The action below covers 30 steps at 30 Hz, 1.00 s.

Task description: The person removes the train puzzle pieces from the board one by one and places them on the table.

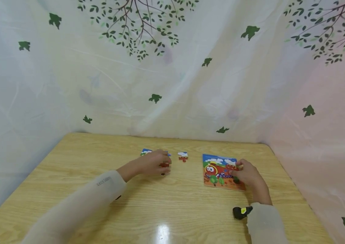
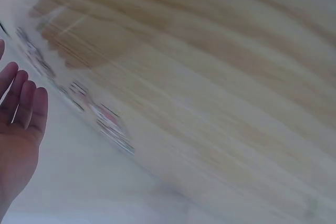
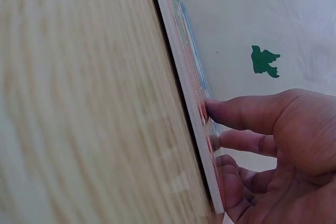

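Note:
My left hand reaches over some jigsaw pieces at the back middle of the table, its fingers extended and partly hiding them. In the left wrist view, the fingers of that hand look straight, with nothing between them. Just right of it lies a loose jigsaw piece, blue and white above red. Further right is a square picture puzzle board with a red cartoon character with big eyes. My right hand covers its right side, thumb and fingers touching the face, other fingers bent near the edge.
Wooden table under both hands, bordered by a pale curtain printed with leaves and green birds. A black strap with a yellow mark is at the right cuff. Light-coloured sleeves cover both forearms.

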Motion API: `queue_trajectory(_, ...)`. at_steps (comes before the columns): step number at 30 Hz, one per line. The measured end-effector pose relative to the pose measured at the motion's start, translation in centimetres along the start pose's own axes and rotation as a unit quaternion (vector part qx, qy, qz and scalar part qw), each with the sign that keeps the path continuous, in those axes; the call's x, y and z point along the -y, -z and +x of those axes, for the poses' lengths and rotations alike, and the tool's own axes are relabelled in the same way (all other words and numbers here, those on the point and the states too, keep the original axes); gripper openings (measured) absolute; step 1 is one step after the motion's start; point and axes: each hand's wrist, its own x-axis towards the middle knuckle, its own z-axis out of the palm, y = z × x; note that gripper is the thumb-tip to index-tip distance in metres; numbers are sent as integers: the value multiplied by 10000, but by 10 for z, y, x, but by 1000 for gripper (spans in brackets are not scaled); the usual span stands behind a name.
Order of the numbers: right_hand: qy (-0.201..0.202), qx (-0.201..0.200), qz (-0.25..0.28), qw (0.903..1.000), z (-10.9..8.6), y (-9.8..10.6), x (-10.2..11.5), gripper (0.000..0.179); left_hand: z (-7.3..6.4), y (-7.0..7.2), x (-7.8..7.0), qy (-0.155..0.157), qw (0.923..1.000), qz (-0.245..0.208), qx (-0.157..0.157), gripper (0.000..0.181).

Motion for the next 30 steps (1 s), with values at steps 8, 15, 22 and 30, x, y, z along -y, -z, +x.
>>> queue_trajectory(8,-15,72,76,9999,-4,1,0,50,55,-8,-31,4,9997,70,249,30)
queue_trajectory(15,179,132,32,9997,-7,4,1,54,102,-23,-47,186,9991,-159,347,29)
queue_trajectory(22,318,289,22,9991,-8,8,0,62,139,-34,-60,409,9964,-680,307,28)
queue_trajectory(30,837,575,-26,9948,-9,14,-7,75,167,-44,-79,746,9901,-1156,265,26)
